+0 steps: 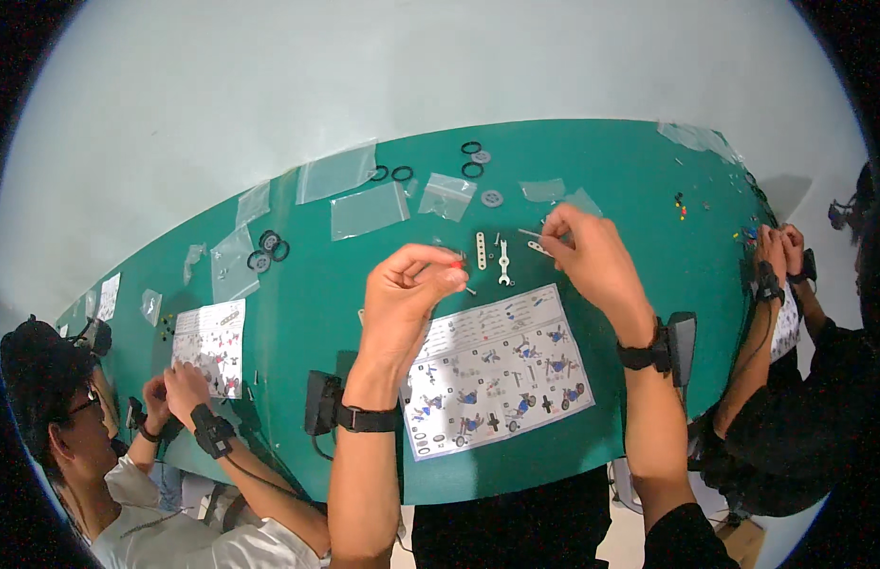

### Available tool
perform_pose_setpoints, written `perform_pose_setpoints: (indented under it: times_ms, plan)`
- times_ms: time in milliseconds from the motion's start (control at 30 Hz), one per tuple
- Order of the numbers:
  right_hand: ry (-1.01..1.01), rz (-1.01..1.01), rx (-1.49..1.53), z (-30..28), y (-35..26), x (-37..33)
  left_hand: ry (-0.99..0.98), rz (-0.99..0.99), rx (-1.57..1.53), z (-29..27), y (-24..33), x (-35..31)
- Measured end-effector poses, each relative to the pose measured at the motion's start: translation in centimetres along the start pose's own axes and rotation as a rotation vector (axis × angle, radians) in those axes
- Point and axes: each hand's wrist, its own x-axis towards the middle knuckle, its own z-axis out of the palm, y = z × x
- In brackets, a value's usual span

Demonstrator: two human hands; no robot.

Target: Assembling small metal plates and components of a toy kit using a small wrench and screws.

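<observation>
Right now both hands hover over the green tabletop point(307, 284), above an instruction sheet point(497, 370). Pinched in the left hand point(407, 284) is a small red piece point(455, 266), fingers closed on it, while the right hand point(592, 251) grips a thin grey strip point(537, 247) at its fingertips. Between them a small wrench point(503, 263) and a perforated bar point(481, 250) lie on the tabletop.

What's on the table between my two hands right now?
In the head view, a white perforated strip and a small white wrench lie between the left hand and the right hand.
</observation>
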Motion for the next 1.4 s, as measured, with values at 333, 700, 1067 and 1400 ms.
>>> perform_pose_setpoints:
  times_ms: [333, 700, 1067, 1400]
  plan:
    - [-0.151, 0.010, 0.803, 3.7, -5.9, -2.0, 0.100, -0.062, -0.114, 0.8, -0.3, -0.1]
    - [0.045, -0.172, 0.520, 3.8, -6.1, -2.3, 0.099, -0.025, -0.333, 0.6, -0.8, 0.0]
    - [0.167, -0.433, 0.247, 4.4, -6.2, -3.1, 0.091, 0.000, -0.487, 0.3, -0.4, -0.1]
    - [0.240, -0.562, 0.070, 3.7, -5.8, -2.7, 0.098, -0.008, -0.470, 0.4, -0.1, -0.3]
